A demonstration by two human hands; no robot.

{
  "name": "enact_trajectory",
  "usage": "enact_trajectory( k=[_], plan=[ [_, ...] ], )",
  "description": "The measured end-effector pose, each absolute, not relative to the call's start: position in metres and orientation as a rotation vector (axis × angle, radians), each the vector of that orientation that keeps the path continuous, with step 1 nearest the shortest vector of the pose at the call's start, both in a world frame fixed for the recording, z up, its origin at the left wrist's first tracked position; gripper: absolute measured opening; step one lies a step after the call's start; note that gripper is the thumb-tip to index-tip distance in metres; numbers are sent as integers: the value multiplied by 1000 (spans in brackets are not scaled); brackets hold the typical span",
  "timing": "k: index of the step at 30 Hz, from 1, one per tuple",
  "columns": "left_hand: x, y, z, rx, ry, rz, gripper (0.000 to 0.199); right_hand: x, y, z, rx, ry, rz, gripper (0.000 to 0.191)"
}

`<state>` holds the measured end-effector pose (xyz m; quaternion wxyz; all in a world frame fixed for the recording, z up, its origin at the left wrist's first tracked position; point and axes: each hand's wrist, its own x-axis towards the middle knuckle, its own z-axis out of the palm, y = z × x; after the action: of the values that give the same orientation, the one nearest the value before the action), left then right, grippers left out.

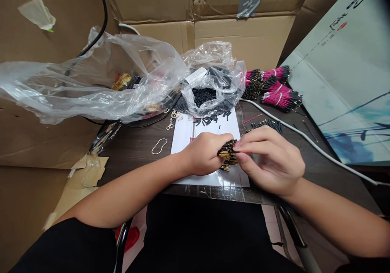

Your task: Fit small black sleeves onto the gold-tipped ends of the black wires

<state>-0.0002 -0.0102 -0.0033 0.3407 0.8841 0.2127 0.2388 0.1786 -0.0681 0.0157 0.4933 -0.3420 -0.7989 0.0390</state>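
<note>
My left hand [204, 153] is closed round a bundle of thin wires [228, 154] with black sleeves and gold-coloured tips, which point towards me. My right hand [268, 157] comes in from the right, its thumb and fingertips pinched together at the bundle's right edge. What lies between those fingertips is too small to make out. Under both hands is a white sheet of paper [183, 143], with loose short black tubes [209, 120] scattered on its far part. More black-sleeved wires [268, 125] lie just beyond my right hand.
A clear plastic bag [227, 82] full of black tubes stands behind the paper. Tied pink-and-black wire bundles [282, 98] are stacked at the back right. A white cable [304, 133] crosses the right side. Rubber bands [159, 146] lie left; cardboard [243, 37] walls the back.
</note>
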Motion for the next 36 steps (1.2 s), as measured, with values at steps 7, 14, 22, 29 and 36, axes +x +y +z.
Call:
enact_trajectory(
  k=[7,14,22,29,36],
  plan=[
    [1,-10,2,2025,450,552,15,180,-68,17,-826,-2028,-206,38],
    [2,-16,9,1445,401,257,42,186,-65,12,-856,-2028,-314,44],
    [1,-15,10,1123,375,40,47,183,-62,12,-894,-1940,-82,32],
    [-1,-14,17,1051,397,-56,49,179,-62,17,-999,-1868,155,15],
    [-2,-10,12,994,346,-114,52,179,-59,16,-978,-1880,339,7]
  ],
)
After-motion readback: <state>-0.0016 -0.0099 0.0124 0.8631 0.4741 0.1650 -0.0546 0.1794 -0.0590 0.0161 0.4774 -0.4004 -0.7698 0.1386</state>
